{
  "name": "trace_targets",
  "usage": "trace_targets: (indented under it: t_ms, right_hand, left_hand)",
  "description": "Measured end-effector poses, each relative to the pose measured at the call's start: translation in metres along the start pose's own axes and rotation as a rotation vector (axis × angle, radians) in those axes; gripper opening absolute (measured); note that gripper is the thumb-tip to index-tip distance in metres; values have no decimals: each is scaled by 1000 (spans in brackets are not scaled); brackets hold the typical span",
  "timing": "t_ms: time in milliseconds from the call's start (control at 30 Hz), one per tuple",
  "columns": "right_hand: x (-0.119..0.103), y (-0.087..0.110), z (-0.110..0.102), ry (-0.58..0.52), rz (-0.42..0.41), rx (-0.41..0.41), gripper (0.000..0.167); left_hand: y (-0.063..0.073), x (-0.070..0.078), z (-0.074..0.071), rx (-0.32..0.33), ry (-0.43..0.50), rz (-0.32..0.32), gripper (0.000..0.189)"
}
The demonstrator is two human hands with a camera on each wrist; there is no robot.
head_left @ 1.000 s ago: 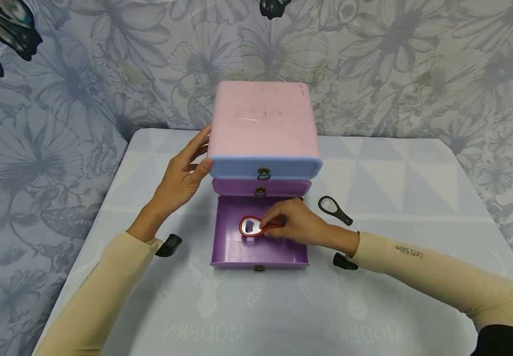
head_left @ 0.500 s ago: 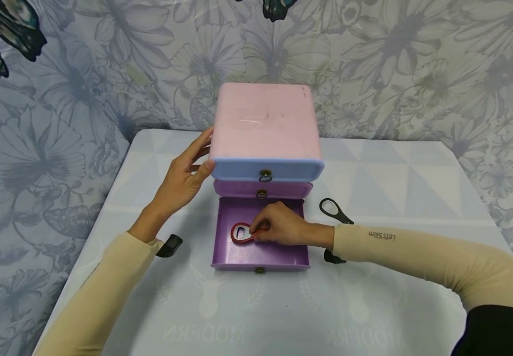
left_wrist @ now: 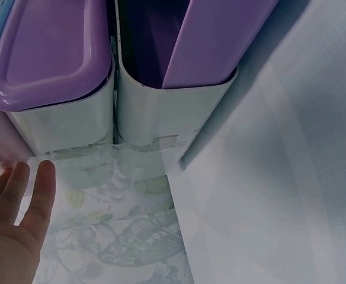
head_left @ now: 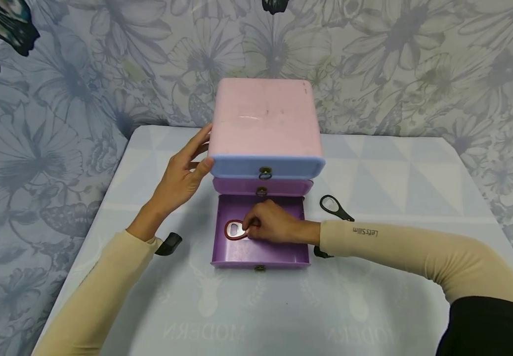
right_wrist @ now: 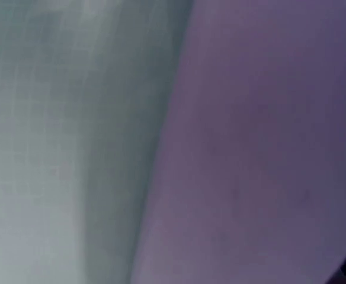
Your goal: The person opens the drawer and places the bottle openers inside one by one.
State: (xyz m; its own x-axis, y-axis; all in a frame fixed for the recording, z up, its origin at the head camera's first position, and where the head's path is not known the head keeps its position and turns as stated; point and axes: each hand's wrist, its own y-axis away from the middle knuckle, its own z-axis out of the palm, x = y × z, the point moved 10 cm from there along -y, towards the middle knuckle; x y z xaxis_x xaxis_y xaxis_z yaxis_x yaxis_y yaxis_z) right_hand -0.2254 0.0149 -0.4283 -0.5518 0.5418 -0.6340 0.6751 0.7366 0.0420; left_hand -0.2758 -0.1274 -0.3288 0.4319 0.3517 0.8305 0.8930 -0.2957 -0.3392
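Note:
My right hand pinches a red-rimmed bottle opener inside the pulled-out bottom drawer, which is purple. The opener's metal ring head points left; its handle is hidden under the fingers. My left hand rests against the left side of the drawer organizer, which has a pink top and a blue front. In the left wrist view the left hand's fingers stretch straight along the organizer's side. Purple drawer wall fills much of the right wrist view, where the opener is out of sight.
On the table, right of the drawer, lies a black ring-headed tool with its handle end near the right sleeve. A purple middle drawer front sits above the pulled-out one. Flower-patterned cloth hangs behind the table.
My right hand has moved left inside the drawer with the bottle opener, bringing it nearer the drawer's left wall. The left hand has stayed on the organizer's side.

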Motion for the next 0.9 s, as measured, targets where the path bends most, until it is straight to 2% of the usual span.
trace_targets:
  t_ms: [200,533,667,900]
  right_hand:
    - [-6,1,-7,14,-15,10,14]
    - [-11,20,-21,-93,6,18,11]
    - [-9,28,-29,-147,34,39,17]
    - [-6,43,-48,-151,49,118,26]
  left_hand:
    - [-2,1,0,-2,8,1,68]
    - [-1,0,1,-1,11,-9,67]
    - [-1,-1,1,-3,9,-8,66]
    - [1,-3,1,1,8,-13,64]
